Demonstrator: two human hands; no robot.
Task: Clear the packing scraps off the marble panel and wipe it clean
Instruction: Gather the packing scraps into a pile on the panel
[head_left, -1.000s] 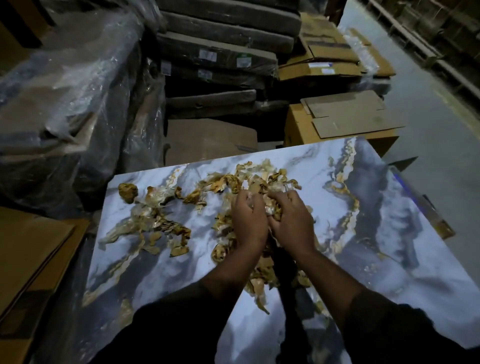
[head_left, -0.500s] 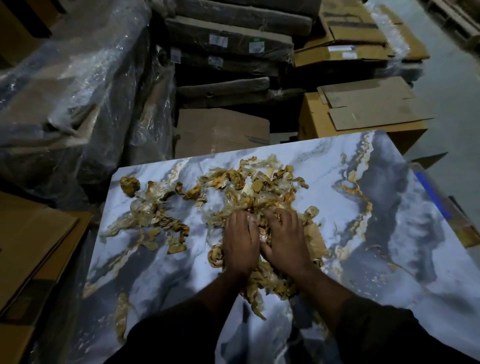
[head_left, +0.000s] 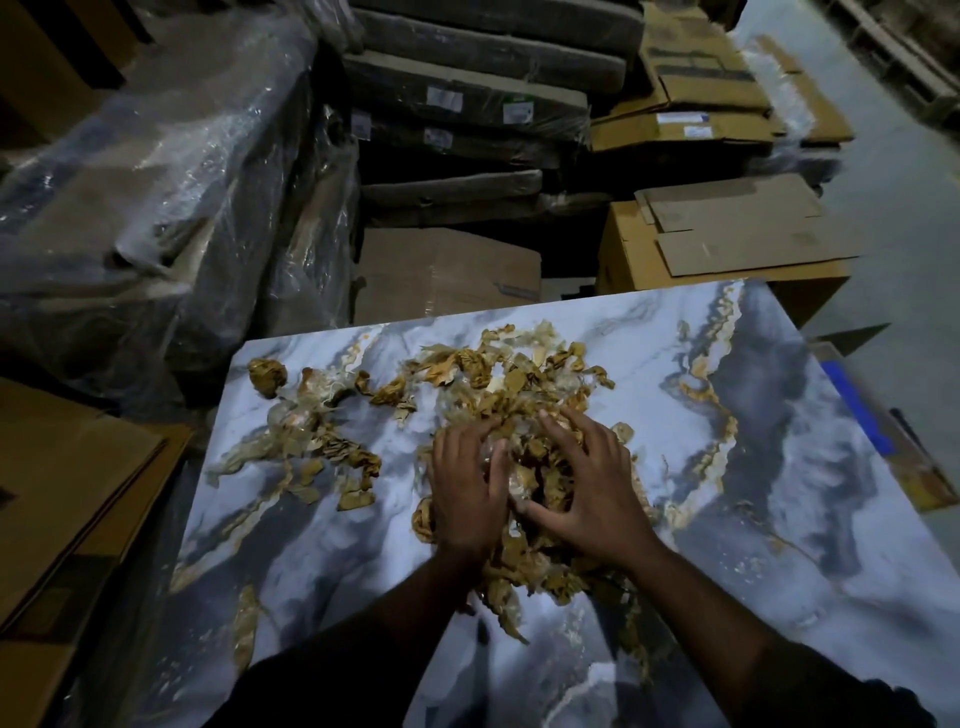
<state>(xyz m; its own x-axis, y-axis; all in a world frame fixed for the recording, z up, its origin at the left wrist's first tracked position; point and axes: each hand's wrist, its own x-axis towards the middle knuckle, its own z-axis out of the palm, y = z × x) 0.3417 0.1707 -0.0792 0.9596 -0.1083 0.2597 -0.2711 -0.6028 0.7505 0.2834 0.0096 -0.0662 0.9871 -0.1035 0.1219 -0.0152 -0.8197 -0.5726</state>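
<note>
A white and grey marble panel with gold veining (head_left: 779, 467) fills the lower centre and right of the frame, its far edge running across the middle. A heap of crumpled tan and clear packing scraps (head_left: 519, 384) lies on the panel's centre, spreading toward its far edge, and a looser trail of the same scraps (head_left: 322, 441) stretches to the left of centre, ending in a small balled-up tan wad (head_left: 267, 376) near the panel's upper left corner. Both hands lie on top of the central heap, side by side and close together. The left hand (head_left: 465, 493) presses down with its fingers spread and only slightly bent, its grip wide and closing on nothing. The right hand (head_left: 587, 488) rests likewise with fingers splayed over the scraps, thumb pointing toward the left hand, its grip also wide. Dark sleeves (head_left: 337, 686) cover both forearms at the bottom of the frame. In the upper left sit bulky goods wrapped in clear plastic film (head_left: 145, 182). At upper centre, flat grey-wrapped packages (head_left: 467, 104) are stacked, and flattened brown cardboard boxes (head_left: 727, 234) lie at upper right, just beyond the panel's far edge.
</note>
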